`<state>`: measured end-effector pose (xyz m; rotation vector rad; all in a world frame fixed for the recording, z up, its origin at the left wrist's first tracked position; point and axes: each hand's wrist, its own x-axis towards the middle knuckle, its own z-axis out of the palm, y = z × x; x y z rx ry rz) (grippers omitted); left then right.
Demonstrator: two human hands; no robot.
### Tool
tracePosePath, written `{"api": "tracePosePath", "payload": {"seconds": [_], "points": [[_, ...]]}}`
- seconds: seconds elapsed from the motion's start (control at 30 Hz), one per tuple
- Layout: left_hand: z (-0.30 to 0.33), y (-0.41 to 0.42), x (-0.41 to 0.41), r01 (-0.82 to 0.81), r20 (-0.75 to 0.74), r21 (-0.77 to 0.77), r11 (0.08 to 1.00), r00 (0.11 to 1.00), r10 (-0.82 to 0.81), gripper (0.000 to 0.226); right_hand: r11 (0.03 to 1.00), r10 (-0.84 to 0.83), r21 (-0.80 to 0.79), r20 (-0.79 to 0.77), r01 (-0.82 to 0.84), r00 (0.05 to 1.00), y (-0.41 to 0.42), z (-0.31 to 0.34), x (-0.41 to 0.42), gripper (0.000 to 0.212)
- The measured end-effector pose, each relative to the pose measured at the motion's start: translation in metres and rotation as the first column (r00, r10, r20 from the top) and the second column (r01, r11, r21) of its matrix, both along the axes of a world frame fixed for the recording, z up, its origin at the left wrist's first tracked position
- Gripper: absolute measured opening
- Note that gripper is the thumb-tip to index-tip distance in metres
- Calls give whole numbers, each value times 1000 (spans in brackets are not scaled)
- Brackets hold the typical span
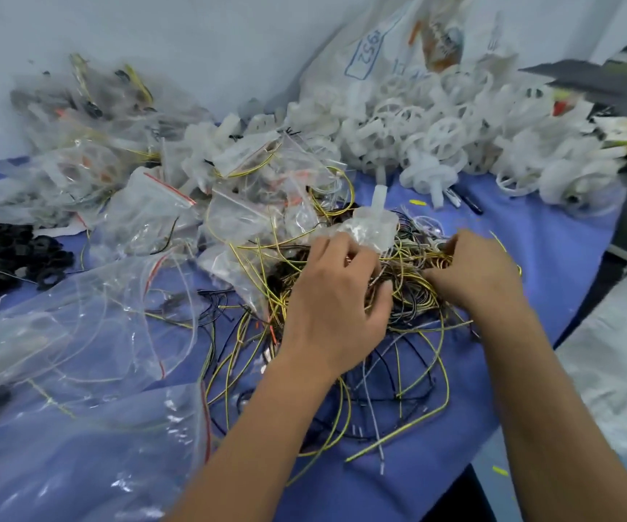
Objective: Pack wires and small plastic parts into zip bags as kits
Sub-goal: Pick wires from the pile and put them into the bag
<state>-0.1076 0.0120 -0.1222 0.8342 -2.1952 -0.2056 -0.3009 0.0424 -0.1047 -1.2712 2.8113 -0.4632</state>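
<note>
Both of my forearms come up from the bottom edge to the middle of the frame, where my left hand (336,295) curls its fingers into the tangled wires (409,295) and pinches a few strands together with a small clear zip bag (374,227) that holds a white plastic part and stands up just above my knuckles. Beside it, my right hand (474,273) has its fingers bent into the same tangle, gripping strands; which ones exactly I cannot make out. Yellow, black and white wires spill from that heap toward the lower middle over the blue cloth (436,480) covering the table. Lower left, large clear plastic bags (78,371) lie crumpled, with red seal strips showing. Above them, in the left centre, filled zip bags (153,205) pile up, blurred further back. At the left edge sits a heap of black ring parts (3,254). Upper right, white plastic wheels (451,137) are mounded against a big printed sack (379,50) leaning on the pale wall (153,32). A dark pen (468,201) lies just below the wheels. At the far right the table ends; a grey blurred object (605,84) and white sheeting (617,363) are cut off there.
</note>
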Motion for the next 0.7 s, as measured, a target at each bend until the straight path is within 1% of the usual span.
{"api": "tracePosePath", "payload": {"seconds": [0.1,0.17,0.23,0.3,0.4,0.5,0.6,0.7], "points": [[-2,3,-8,10,-4,1,1000,1000,-10,19,998,4,-69,32,-2,999,-7,-3,2,36],[-3,4,-11,15,-6,10,1000,1000,-15,17,990,15,-143,39,-9,999,-9,-4,1,31],[-3,4,-11,16,-6,16,1000,1000,-15,16,974,23,-226,72,-6,997,-7,-4,0,32],[-4,3,-9,5,-10,33,999,1000,-4,15,948,27,-319,100,6,995,-4,-4,1,34],[-3,2,-6,-10,-35,78,997,999,13,14,886,16,-463,86,26,996,-3,0,5,26],[-3,0,-5,-26,-48,93,995,998,30,12,839,16,-544,66,23,998,-5,9,14,21],[0,-1,-7,-46,-72,102,994,996,53,11,841,74,-540,52,-34,996,-7,15,27,21],[5,-4,-10,-8,-150,176,984,988,35,11,906,185,-399,78,-139,980,-4,22,37,27]]}}
